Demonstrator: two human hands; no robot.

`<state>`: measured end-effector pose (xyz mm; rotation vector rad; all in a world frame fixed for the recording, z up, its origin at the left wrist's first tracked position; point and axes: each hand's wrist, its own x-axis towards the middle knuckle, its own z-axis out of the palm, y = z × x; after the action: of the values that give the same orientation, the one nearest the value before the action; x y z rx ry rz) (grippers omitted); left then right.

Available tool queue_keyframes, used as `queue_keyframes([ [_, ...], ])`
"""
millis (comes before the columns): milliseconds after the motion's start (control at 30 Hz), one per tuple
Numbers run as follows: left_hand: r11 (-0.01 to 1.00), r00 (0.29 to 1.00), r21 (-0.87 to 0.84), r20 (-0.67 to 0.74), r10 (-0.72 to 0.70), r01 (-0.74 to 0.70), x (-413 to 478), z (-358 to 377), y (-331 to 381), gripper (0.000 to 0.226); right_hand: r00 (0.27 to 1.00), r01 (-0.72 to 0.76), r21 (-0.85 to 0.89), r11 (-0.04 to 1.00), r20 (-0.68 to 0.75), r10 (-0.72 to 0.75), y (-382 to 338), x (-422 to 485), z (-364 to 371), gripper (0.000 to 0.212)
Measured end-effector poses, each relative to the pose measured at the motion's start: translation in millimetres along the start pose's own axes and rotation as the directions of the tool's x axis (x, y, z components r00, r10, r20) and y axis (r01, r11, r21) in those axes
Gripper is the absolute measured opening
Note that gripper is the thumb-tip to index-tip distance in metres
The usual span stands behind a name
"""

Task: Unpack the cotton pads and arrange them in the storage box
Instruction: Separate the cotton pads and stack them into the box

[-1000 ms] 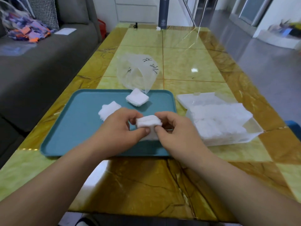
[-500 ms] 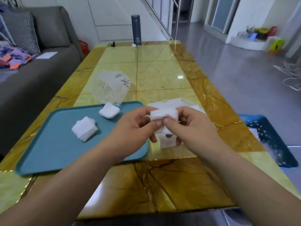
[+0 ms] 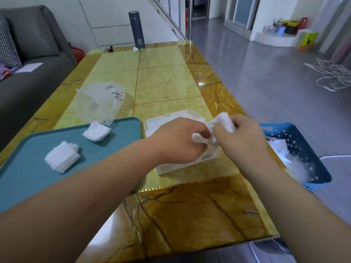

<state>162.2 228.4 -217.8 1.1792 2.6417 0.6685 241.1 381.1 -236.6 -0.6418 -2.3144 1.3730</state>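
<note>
Left hand (image 3: 178, 141) and right hand (image 3: 239, 137) pinching cotton pads (image 3: 222, 122) over storage box (image 3: 182, 164). Two pad stacks (image 3: 61, 156) on tray (image 3: 22, 179), nine o'clock.

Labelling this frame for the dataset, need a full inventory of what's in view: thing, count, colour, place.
table: 1, glossy yellow-brown marble pattern, centre
tray: 1, teal, table left
cotton pad stacks: 2, white, on tray, one near, one far
plastic bag: 1, clear with black print, behind tray, mouth over its far edge
storage box: 1, clear, white contents, under the hands
held cotton pads: 1 bunch, white, between both hands
basket: 1, blue, right of table, white items inside
flask: 1, dark grey, table far end
sofa: 1, grey, left
cord: 1 tangle, white, floor right
left hand: gripping pads
right hand: gripping pads
</note>
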Motion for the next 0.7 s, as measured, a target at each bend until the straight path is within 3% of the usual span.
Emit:
queue_keyframes([
  [100,0.99,0.996,0.142,0.091,0.002,-0.015,8,-2,-5,0.02,1.0,0.016,-0.079,0.997,0.019,-0.015,4,4,6,0.024],
  [267,0.981,0.992,0.18,0.118,0.046,-0.067,3,0,-17,0.022,0.999,0.011,-0.184,0.983,0.046,-0.002,1,6,15,0.021],
  [433,0.984,0.992,0.146,0.084,0.095,-0.107,-4,1,-22,0.03,0.996,0.001,-0.391,0.92,0.082,0.033,-7,6,25,0.013],
  [567,0.992,0.994,0.074,0.038,0.099,-0.101,-8,2,-25,0.019,0.992,0.028,-0.587,0.809,0.114,0.048,-18,8,29,0.01],
  [700,0.992,0.992,0.019,0.011,0.125,-0.125,-12,6,-30,0.015,0.985,0.046,-0.657,0.753,0.157,0.076,-28,9,30,0.014],
])
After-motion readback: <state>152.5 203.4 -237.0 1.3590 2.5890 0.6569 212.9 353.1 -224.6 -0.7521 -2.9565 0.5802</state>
